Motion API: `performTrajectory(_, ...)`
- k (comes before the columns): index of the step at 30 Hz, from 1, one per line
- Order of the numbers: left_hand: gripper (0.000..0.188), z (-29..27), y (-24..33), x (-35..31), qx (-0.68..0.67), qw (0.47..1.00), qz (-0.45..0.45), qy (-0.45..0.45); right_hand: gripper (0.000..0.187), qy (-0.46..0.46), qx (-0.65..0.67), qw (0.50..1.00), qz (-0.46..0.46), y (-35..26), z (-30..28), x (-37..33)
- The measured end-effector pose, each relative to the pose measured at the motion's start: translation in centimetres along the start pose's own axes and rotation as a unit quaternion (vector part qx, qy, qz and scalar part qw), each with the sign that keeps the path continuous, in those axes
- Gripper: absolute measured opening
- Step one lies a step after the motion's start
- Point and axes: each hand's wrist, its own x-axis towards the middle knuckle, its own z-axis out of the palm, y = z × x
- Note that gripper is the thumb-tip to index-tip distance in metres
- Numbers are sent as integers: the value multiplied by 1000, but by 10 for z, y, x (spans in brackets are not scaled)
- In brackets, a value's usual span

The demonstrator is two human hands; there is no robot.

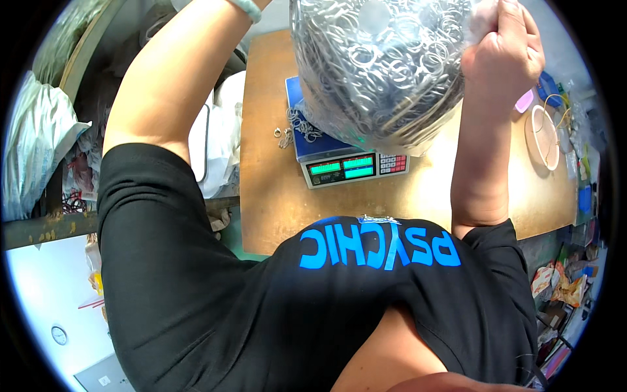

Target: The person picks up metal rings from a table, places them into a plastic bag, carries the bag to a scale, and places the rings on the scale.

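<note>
A: Rings [297, 124] lie loose on the blue scale [346, 160], below and between the raised hands, with a few strays on the brown surface [274, 209] just left of it. How is the bag held?

B: Left hand first: only the forearm and a pale bangle [248, 8] show near the top edge. The hand itself is out of view, so I cannot tell its grip. To its right hangs the clear bag of metal rings [379, 65], held high over the scale.

A: And the right hand [503, 49]?

B: Closed in a fist around the gathered plastic at the bag's upper right corner.

A: How would you handle it well?

B: In my judgement, keep the bag's mouth directly over the pan and tip slowly, since rings scatter easily. Watch the green readout [343, 168] below the hands. Further right, a round pale dish [545, 137] sits apart from the bag.
</note>
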Motion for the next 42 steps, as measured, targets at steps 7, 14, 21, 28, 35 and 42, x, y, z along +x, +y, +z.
performTrajectory(7,33,21,-9,21,-113,985,-132,0,25,-59,-72,993,-66,5,3,-18)
performTrajectory(14,36,24,-10,20,-150,975,-161,-13,28,-118,-121,963,-209,22,22,-31)
performTrajectory(21,41,32,-3,26,-184,969,-165,-27,26,-88,-59,976,-190,39,28,-25)
performTrajectory(28,46,31,-2,7,-218,954,-205,-17,24,-104,-71,989,-80,28,24,-40)
performTrajectory(35,53,21,5,-20,-261,929,-262,14,20,-122,-154,980,-15,13,19,-51)
performTrajectory(42,59,-11,17,-64,-324,867,-372,69,29,-210,-428,878,-46,-5,7,-42)
